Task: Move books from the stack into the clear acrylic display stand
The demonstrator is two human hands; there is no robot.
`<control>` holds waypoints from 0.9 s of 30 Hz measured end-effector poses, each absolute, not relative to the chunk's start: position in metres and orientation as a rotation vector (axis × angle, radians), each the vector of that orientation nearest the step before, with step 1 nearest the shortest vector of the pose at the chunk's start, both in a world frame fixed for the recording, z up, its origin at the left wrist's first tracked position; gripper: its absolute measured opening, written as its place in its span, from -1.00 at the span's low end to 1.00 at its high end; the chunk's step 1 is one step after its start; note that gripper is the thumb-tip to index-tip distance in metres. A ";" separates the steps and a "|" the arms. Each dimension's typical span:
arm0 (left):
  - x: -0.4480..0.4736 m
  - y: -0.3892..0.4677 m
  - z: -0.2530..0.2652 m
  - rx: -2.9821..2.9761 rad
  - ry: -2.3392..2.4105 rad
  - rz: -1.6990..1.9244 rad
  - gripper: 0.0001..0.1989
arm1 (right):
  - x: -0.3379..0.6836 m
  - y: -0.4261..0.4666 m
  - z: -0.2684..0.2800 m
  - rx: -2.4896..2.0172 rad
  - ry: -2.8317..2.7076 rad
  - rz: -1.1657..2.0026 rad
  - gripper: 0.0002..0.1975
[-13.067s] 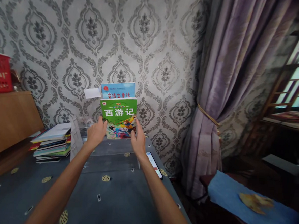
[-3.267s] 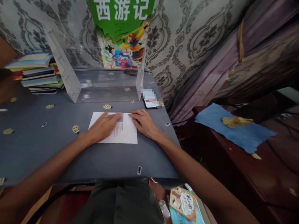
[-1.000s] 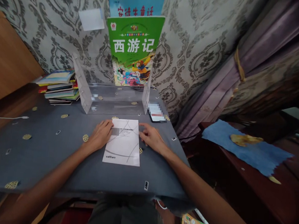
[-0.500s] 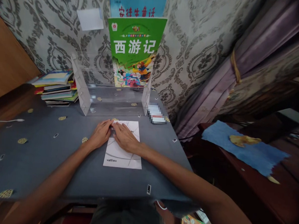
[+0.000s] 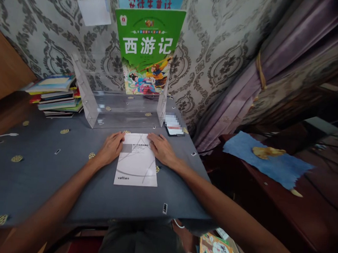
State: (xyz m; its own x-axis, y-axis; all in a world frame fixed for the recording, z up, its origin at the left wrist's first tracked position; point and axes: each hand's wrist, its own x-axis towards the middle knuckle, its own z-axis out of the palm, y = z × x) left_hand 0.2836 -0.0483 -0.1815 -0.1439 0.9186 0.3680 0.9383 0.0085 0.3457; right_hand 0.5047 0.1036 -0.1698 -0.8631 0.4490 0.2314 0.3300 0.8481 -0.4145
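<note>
**Right hand (image 5: 163, 151) has shifted from across the white Vatti booklet (image 5: 136, 160) to its upper right edge**

Grey patterned tabletop (image 5: 118, 203) fills the centre. Across its far side, a clear acrylic stand (image 5: 90, 114) blocks the way; pushed forward hard, the booklet could bump it, perhaps toppling the upright green Journey to the West book (image 5: 149, 45). Left of the stand is a book stack (image 5: 57, 100). Nearer, the booklet lies flat, the left hand (image 5: 112, 148) at its other top corner; each grip looks relaxed, unclenched. Smallest, a pixelated smartphone (image 5: 174, 127) lies right of the stand.

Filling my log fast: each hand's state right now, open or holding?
Left hand: at the upper left corner of the white booklet; grip cannot be told.
Right hand: open, resting at its upper right corner.
</note>
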 end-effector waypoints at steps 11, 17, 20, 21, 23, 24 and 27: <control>0.298 -0.039 -0.174 -2.230 -2.094 -0.612 -0.63 | 0.506 0.110 -0.168 -0.629 -2.647 0.666 -0.57; 0.334 -0.028 -0.167 -2.609 -1.837 -0.551 -0.61 | 0.506 0.113 -0.171 -0.639 -2.645 0.683 -0.53; 0.348 -0.032 -0.163 -2.753 -1.751 -0.500 -0.60 | 0.505 0.116 -0.174 -0.622 -2.650 0.697 -0.52; 0.351 -0.036 -0.162 -2.793 -1.737 -0.491 -0.58 | 0.505 0.117 -0.175 -0.618 -2.649 0.702 -0.53; 0.356 -0.045 -0.158 -2.871 -1.716 -0.491 -0.55 | 0.506 0.117 -0.175 -0.608 -2.644 0.706 -0.56; 0.359 -0.051 -0.156 -2.911 -1.705 -0.502 -0.53 | 0.506 0.117 -0.174 -0.603 -2.643 0.705 -0.57; 0.367 -0.069 -0.148 -3.034 -1.681 -0.540 -0.49 | 0.507 0.114 -0.171 -0.605 -2.646 0.699 -0.57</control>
State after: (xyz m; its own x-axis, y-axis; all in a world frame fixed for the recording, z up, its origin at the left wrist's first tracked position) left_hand 0.3673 -0.0691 -0.1478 0.5108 0.8555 0.0846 0.7446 -0.4895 0.4537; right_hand 0.5068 0.1142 -0.1706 -0.8528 0.4785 0.2090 0.3129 0.7888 -0.5290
